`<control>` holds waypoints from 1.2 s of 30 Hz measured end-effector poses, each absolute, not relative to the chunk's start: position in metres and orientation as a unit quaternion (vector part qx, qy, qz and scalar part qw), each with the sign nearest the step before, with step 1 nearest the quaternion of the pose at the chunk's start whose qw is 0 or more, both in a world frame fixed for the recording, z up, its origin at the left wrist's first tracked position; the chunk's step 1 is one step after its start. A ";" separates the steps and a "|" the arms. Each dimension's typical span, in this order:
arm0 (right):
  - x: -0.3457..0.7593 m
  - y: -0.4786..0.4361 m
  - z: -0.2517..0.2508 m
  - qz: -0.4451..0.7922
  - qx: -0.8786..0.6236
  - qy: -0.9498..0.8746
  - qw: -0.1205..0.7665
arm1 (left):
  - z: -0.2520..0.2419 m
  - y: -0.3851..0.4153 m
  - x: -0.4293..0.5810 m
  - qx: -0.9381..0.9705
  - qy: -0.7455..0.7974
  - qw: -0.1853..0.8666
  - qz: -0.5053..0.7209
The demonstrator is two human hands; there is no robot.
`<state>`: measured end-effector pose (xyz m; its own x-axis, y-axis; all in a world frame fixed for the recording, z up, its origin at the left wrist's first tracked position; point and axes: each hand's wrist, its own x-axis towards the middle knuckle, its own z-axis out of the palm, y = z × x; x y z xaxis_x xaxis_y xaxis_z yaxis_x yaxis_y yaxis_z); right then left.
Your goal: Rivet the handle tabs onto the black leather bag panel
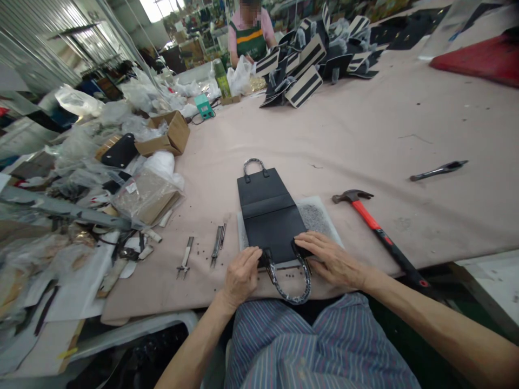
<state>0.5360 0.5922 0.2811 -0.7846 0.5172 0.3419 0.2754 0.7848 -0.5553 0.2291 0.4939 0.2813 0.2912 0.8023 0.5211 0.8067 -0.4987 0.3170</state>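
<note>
A black handbag panel [271, 208] with a fold line across it lies flat on a pale speckled slab [320, 216]. One wrapped handle [254, 162] stands at its far end; the near handle [292, 298] hangs toward my lap. My left hand [243, 273] pinches the panel's near left corner beside that handle's base. At the near right corner, my right hand [330, 259] has its fingers closed over the edge by the other handle base. What lies under the fingertips is partly hidden.
Right of the slab rests a claw hammer [379, 235]; farther right is a dark metal tool [439, 170]. Small pronged tools [185, 259] and tiny dark bits lie left. Striped panels [304, 65] pile up at the back, near a person [251, 32]. Plastic-bagged clutter and a cardboard box [170, 135] line the left.
</note>
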 end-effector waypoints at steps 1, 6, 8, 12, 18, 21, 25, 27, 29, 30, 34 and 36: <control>0.537 0.590 0.278 0.246 -0.229 -0.908 0.250 | 0.280 0.493 0.226 -0.782 -0.529 0.003 -0.331; 0.536 0.587 0.271 0.245 -0.269 -0.898 0.247 | 0.292 0.502 0.183 -0.632 -0.732 0.021 -0.254; 0.535 0.587 0.269 0.243 -0.277 -0.896 0.248 | 0.302 0.512 0.159 -0.556 -0.810 -0.017 -0.184; 0.535 0.587 0.262 0.231 -0.286 -0.894 0.255 | 0.317 0.530 0.120 -0.451 -0.877 -0.141 -0.083; 0.536 0.591 0.251 0.206 -0.284 -0.899 0.263 | 0.321 0.543 0.118 -0.468 -0.867 -0.147 -0.084; 0.536 0.592 0.249 0.203 -0.283 -0.899 0.266 | 0.322 0.549 0.131 -0.508 -0.847 -0.138 -0.074; 0.535 0.592 0.248 0.208 -0.287 -0.896 0.267 | 0.326 0.553 0.129 -0.490 -0.858 -0.156 0.012; 0.534 0.591 0.249 0.211 -0.289 -0.895 0.267 | 0.327 0.551 0.122 -0.477 -0.856 -0.191 0.049; 0.533 0.591 0.254 0.214 -0.291 -0.894 0.267 | 0.327 0.549 0.116 -0.483 -0.846 -0.212 0.074; 0.532 0.590 0.257 0.216 -0.291 -0.893 0.267 | 0.326 0.549 0.114 -0.489 -0.842 -0.213 0.081; 0.530 0.590 0.267 0.231 -0.290 -0.890 0.267 | 0.320 0.559 0.114 -0.502 -0.835 -0.205 0.099; 0.530 0.590 0.270 0.237 -0.292 -0.888 0.266 | 0.318 0.563 0.115 -0.500 -0.833 -0.213 0.100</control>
<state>0.5295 0.5901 0.2700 -0.6882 0.6444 0.3335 0.3922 0.7171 -0.5761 0.1154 0.5632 0.3179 -0.4092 0.7914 -0.4540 0.8762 0.4797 0.0465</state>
